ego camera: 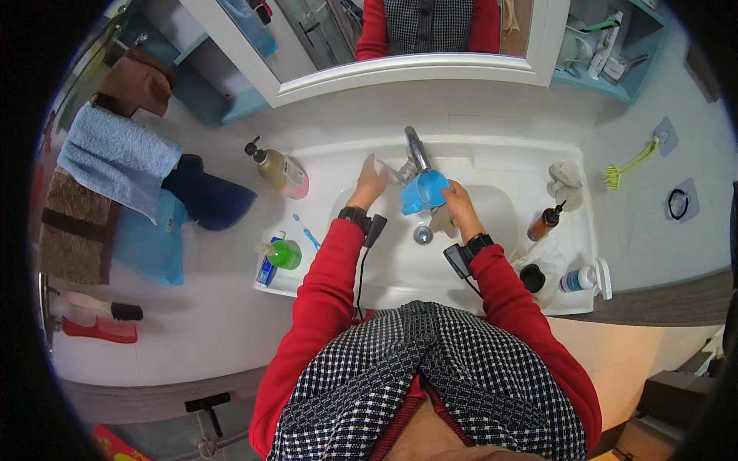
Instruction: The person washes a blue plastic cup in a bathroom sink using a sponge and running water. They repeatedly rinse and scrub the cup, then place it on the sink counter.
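Note:
A blue plastic cup (425, 193) is tilted under the chrome faucet (417, 150), over the white washbasin (392, 271). My right hand (461, 204) grips the cup at its right side. Just below the cup, a beige cloth (443, 223) lies in the bowl, partly hidden by the cup and my right hand. Close by is the round metal drain plug (423, 234). Left of the faucet, my left hand (372, 181) is raised and a little blurred, its fingers apart with nothing seen in them. A small greyish object (408, 172) behind the cup is too unclear to name.
On the left rim stand a pump bottle (282, 173), a toothbrush (307, 231), a green bottle (285, 254) and a toothpaste tube (266, 271). The right rim holds a brown pump bottle (543, 223), a crumpled cloth (565, 183) and a white bottle (578, 279). A mirror cabinet (403, 72) overhangs the back.

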Available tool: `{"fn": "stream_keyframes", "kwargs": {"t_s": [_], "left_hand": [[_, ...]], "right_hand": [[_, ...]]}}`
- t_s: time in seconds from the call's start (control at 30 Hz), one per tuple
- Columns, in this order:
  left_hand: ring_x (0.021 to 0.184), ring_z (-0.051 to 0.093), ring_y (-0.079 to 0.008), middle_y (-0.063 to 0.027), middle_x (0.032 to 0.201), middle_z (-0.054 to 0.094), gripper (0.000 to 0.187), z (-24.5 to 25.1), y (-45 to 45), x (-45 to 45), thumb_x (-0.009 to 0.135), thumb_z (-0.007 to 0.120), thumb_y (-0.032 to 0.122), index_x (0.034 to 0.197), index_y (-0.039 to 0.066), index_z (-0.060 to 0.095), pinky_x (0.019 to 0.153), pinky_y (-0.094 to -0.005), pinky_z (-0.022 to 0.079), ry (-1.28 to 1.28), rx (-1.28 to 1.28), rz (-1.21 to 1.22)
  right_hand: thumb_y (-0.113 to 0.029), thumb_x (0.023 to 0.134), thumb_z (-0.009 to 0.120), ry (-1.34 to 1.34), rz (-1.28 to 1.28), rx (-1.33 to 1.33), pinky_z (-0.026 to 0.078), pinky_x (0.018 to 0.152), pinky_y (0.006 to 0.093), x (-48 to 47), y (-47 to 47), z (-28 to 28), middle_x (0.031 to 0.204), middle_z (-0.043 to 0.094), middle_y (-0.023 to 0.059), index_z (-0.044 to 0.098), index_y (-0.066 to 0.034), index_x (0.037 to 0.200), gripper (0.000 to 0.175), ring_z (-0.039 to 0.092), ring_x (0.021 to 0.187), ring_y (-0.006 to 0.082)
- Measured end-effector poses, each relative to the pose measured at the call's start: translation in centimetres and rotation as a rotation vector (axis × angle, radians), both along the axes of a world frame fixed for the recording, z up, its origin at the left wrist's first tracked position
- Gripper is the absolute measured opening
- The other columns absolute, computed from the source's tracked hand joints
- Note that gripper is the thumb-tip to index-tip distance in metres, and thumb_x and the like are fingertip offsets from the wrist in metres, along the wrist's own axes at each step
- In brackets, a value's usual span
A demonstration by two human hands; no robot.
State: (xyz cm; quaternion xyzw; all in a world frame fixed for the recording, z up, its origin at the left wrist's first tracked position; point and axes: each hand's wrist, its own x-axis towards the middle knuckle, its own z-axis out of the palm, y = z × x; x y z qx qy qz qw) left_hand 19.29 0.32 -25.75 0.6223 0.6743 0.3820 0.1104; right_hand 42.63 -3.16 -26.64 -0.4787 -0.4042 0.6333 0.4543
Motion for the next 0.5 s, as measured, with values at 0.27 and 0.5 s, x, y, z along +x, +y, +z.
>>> {"fn": "stream_keyframes", "kwargs": {"t_s": [0.27,0.5], "left_hand": [[0.090,0.058,-0.0321,-0.0133,0.093,0.063,0.022,-2.1,0.6,-1.3,0.082,0.053,0.025,0.093,0.008,0.060,0.079,-0.0374,0.045,-0.162,-0.163,-0.067],[0.077,0.057,-0.0247,-0.0102,0.085,0.062,0.014,-3.3,-0.7,-1.3,0.081,0.056,0.019,0.089,0.007,0.059,0.068,-0.0326,0.046,-0.139,-0.116,-0.080]], "right_hand": [[-0.008,0.083,0.045,0.221,0.012,-0.091,0.048,0.075,0.0346,-0.3,-1.0,2.0,0.100,0.057,0.0131,0.046,0.0045,0.115,0.035,0.057,0.088,0.0223],[-0.007,0.083,0.045,0.289,-0.058,-0.191,0.050,0.071,0.0350,0.0,-0.5,-0.6,0.100,0.057,0.0141,0.046,0.0055,0.114,0.034,0.058,0.084,0.0231]]}}
